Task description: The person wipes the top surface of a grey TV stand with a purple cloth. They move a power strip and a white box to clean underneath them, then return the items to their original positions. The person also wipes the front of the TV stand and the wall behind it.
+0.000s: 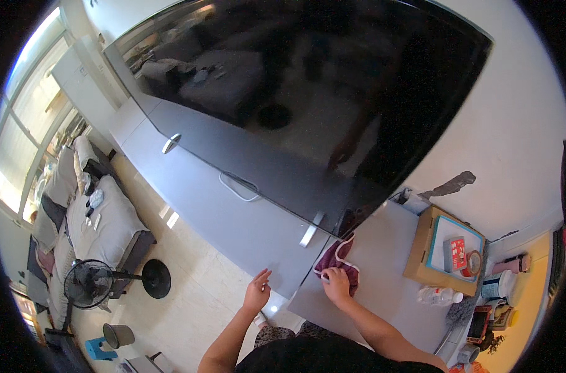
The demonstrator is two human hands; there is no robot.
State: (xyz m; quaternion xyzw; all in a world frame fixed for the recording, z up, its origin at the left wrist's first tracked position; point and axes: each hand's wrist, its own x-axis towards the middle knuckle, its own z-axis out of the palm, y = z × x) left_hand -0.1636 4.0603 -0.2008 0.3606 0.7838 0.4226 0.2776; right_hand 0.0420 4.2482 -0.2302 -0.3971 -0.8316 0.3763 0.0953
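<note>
My right hand (337, 285) grips a purple cloth with white edging (336, 257), which lies bunched on the light grey cabinet top (380, 265). The cloth's upper end reaches the lower corner of a large dark television (311, 116). My left hand (258, 290) is held near the front edge of the cabinet, fingers loosely spread with nothing in them. A silver stand foot (311, 231) of the television rests on the cabinet between the cloth and a looped pale cable (240, 189). The second foot (172, 143) stands farther left.
On the right are a cardboard box (418, 247) with a blue-rimmed tray (434, 254), a clear plastic bottle (436, 296) and a shelf of jars and a pink bottle (506, 265). A standing fan (89, 283), grey bin (118, 335), blue stool (98, 349) and grey sofa (110, 214) are at left.
</note>
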